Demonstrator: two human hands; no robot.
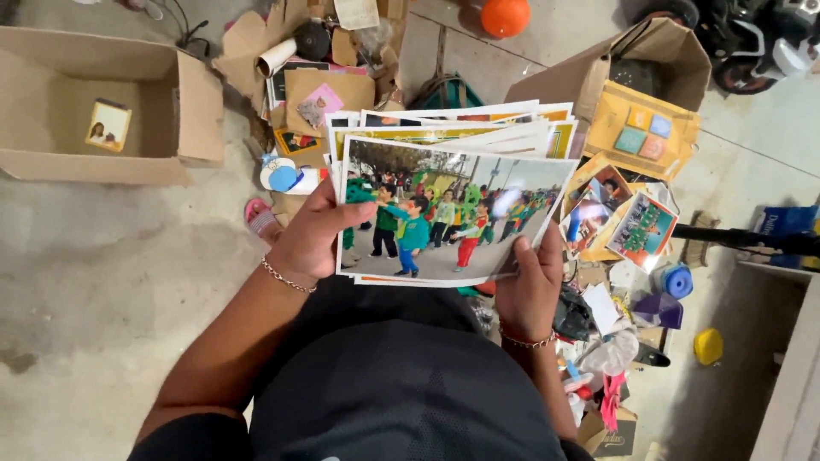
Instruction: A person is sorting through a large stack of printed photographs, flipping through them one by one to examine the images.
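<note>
- We've got a fanned stack of photos held up in the middle, w/ clutter on the floor beyond it.
- Prob the biggest risk imo: the fan is loose, so back prints could slide out the far side into that mess if either grip slackens.
- Left hand wraps the stack's left edge, thumb on top of the front pic.
- Right hand pinches the near right corner, thumb on the print's face.
- Open cardboard box sits far left w/ one small photo in it.

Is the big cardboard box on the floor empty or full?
Nearly empty. The open cardboard box shows bare brown walls, and only one small photo card leans inside it.
</note>
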